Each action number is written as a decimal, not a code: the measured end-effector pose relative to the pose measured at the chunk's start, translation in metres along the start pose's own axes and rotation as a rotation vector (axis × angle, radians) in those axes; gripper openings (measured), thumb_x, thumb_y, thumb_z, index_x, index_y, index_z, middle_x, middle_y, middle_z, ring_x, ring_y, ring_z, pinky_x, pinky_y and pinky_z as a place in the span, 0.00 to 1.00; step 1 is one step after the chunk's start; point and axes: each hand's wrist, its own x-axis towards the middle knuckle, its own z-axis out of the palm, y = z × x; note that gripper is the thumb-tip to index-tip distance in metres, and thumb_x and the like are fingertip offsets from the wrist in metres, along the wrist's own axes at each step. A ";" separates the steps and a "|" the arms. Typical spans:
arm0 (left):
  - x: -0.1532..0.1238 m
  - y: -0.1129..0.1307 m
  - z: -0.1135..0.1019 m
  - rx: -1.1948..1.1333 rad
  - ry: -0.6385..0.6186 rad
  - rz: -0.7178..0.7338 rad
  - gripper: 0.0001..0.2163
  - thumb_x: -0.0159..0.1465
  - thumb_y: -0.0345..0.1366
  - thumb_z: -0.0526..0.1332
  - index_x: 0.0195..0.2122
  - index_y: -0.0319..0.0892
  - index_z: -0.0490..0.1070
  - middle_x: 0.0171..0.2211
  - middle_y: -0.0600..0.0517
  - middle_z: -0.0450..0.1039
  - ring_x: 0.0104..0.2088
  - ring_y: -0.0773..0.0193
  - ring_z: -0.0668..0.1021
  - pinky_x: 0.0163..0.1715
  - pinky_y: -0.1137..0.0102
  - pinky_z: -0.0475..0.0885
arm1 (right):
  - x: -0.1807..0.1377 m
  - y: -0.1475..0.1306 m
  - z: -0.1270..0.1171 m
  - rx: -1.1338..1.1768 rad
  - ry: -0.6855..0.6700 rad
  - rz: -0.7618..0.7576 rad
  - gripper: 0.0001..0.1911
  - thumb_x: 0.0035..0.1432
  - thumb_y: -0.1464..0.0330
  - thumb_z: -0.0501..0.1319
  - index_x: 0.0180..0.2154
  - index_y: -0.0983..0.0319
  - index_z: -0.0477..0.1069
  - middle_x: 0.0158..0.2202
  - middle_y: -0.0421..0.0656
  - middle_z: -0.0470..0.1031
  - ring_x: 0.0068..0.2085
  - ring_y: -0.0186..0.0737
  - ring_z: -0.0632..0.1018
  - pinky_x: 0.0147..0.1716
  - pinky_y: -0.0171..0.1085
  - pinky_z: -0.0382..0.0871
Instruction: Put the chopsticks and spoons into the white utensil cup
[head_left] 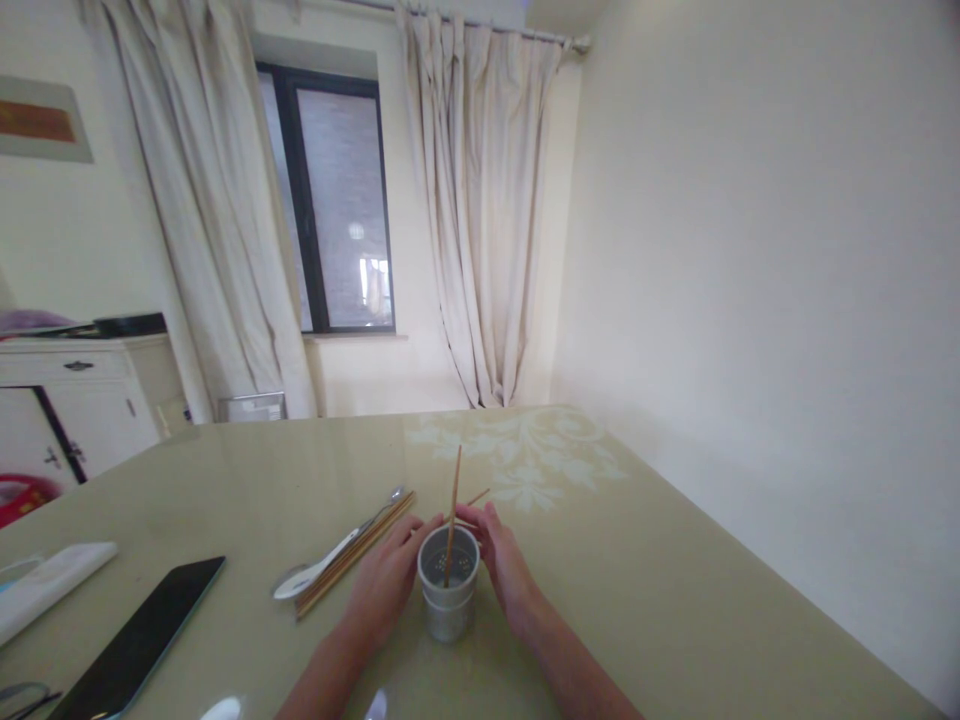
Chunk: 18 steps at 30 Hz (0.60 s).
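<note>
The cup (448, 606) is best steadied evenly between left hand (390, 568) and right hand (507, 565), both curved beside it, firmness of grip unclear.

Room corner, pale walls (750, 260); long plain stretch on the right meets the window side beyond the bench (675, 620). Window (346, 210) dark-framed, glass greyish, with a round glow and a bright patch showing in it. Cream curtains (484, 180) to either side, parted, hanging in folds; rod (517, 33) above. Left: white cabinet (105, 410), dark metal fittings on drawer and doors. Higher up, a panel (45, 120) with an orange-brown band. Bench top greenish beige, glossy; pale leaf pattern (532, 455) toward far end. Light soft, fairly even.
</note>
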 end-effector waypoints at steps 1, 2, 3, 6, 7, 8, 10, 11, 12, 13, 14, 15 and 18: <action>0.000 -0.001 0.001 0.005 0.002 0.006 0.23 0.71 0.32 0.54 0.65 0.52 0.74 0.54 0.45 0.79 0.52 0.56 0.82 0.52 0.65 0.77 | 0.000 -0.001 -0.001 0.004 0.030 -0.025 0.38 0.62 0.35 0.59 0.51 0.60 0.84 0.53 0.54 0.85 0.54 0.56 0.83 0.58 0.56 0.74; 0.001 -0.002 0.001 0.019 0.003 0.010 0.23 0.71 0.32 0.54 0.65 0.51 0.73 0.54 0.45 0.79 0.52 0.56 0.82 0.53 0.65 0.76 | 0.001 -0.003 -0.002 -0.003 0.075 -0.064 0.35 0.62 0.37 0.62 0.52 0.59 0.84 0.56 0.53 0.83 0.56 0.56 0.82 0.59 0.56 0.73; 0.001 -0.004 0.002 0.045 0.003 0.008 0.23 0.71 0.31 0.54 0.66 0.51 0.73 0.54 0.45 0.80 0.53 0.56 0.82 0.54 0.64 0.76 | 0.001 -0.006 -0.005 -0.022 0.129 -0.113 0.33 0.62 0.40 0.64 0.52 0.58 0.83 0.58 0.53 0.82 0.59 0.56 0.81 0.61 0.56 0.72; 0.004 -0.012 0.002 0.191 0.030 -0.050 0.23 0.70 0.29 0.54 0.64 0.50 0.74 0.57 0.44 0.79 0.58 0.52 0.79 0.59 0.60 0.73 | 0.003 -0.021 -0.018 -0.122 0.309 -0.303 0.28 0.64 0.47 0.67 0.56 0.58 0.80 0.60 0.52 0.80 0.62 0.55 0.78 0.65 0.56 0.67; 0.004 -0.015 0.001 0.253 0.045 -0.088 0.23 0.70 0.29 0.54 0.64 0.49 0.74 0.57 0.44 0.79 0.59 0.51 0.78 0.59 0.58 0.72 | 0.002 -0.027 -0.023 -0.157 0.357 -0.376 0.27 0.64 0.49 0.67 0.56 0.59 0.80 0.59 0.53 0.80 0.61 0.54 0.78 0.64 0.56 0.67; 0.004 -0.018 0.000 0.316 0.061 -0.134 0.23 0.70 0.28 0.54 0.64 0.48 0.74 0.58 0.43 0.79 0.59 0.50 0.78 0.59 0.56 0.72 | 0.002 -0.034 -0.028 -0.188 0.406 -0.449 0.26 0.64 0.51 0.67 0.56 0.59 0.80 0.59 0.53 0.80 0.60 0.54 0.78 0.63 0.56 0.69; 0.002 -0.024 -0.002 0.430 0.093 -0.228 0.22 0.72 0.29 0.53 0.65 0.45 0.73 0.58 0.41 0.78 0.58 0.47 0.77 0.57 0.54 0.72 | -0.002 -0.048 -0.036 -0.265 0.493 -0.587 0.23 0.66 0.54 0.68 0.56 0.59 0.79 0.59 0.53 0.78 0.58 0.52 0.78 0.59 0.53 0.72; 0.001 -0.027 -0.003 0.480 0.107 -0.268 0.22 0.72 0.29 0.52 0.64 0.43 0.73 0.57 0.40 0.78 0.57 0.47 0.77 0.56 0.54 0.72 | -0.004 -0.054 -0.039 -0.298 0.533 -0.645 0.21 0.66 0.56 0.68 0.55 0.59 0.80 0.58 0.53 0.79 0.56 0.51 0.78 0.56 0.51 0.73; -0.001 -0.030 -0.005 0.523 0.118 -0.299 0.21 0.73 0.29 0.52 0.63 0.42 0.74 0.56 0.39 0.78 0.55 0.46 0.77 0.55 0.54 0.72 | -0.005 -0.059 -0.042 -0.315 0.571 -0.685 0.20 0.66 0.57 0.68 0.54 0.60 0.81 0.57 0.53 0.79 0.53 0.50 0.78 0.54 0.49 0.74; -0.002 -0.032 -0.006 0.559 0.121 -0.322 0.20 0.73 0.30 0.52 0.62 0.40 0.75 0.55 0.39 0.77 0.55 0.46 0.77 0.53 0.54 0.71 | -0.007 -0.062 -0.044 -0.316 0.606 -0.706 0.19 0.66 0.57 0.68 0.53 0.60 0.81 0.54 0.52 0.80 0.50 0.48 0.79 0.52 0.48 0.75; -0.004 -0.034 -0.007 0.589 0.116 -0.338 0.19 0.74 0.31 0.53 0.60 0.40 0.76 0.55 0.39 0.77 0.54 0.46 0.77 0.52 0.54 0.71 | -0.008 -0.065 -0.045 -0.300 0.637 -0.710 0.18 0.65 0.58 0.68 0.52 0.60 0.81 0.52 0.51 0.80 0.47 0.46 0.79 0.50 0.46 0.75; -0.005 -0.035 -0.008 0.612 0.103 -0.354 0.17 0.74 0.32 0.53 0.58 0.39 0.78 0.54 0.39 0.77 0.54 0.46 0.77 0.51 0.55 0.70 | -0.008 -0.067 -0.047 -0.264 0.664 -0.699 0.18 0.64 0.58 0.69 0.52 0.60 0.82 0.49 0.50 0.81 0.45 0.44 0.79 0.48 0.44 0.75; -0.006 -0.036 -0.010 0.640 0.058 -0.402 0.16 0.75 0.34 0.52 0.52 0.41 0.80 0.52 0.41 0.78 0.53 0.47 0.77 0.50 0.57 0.69 | -0.002 -0.066 -0.054 -0.038 0.697 -0.601 0.19 0.59 0.58 0.74 0.49 0.60 0.83 0.46 0.47 0.83 0.39 0.40 0.78 0.43 0.40 0.75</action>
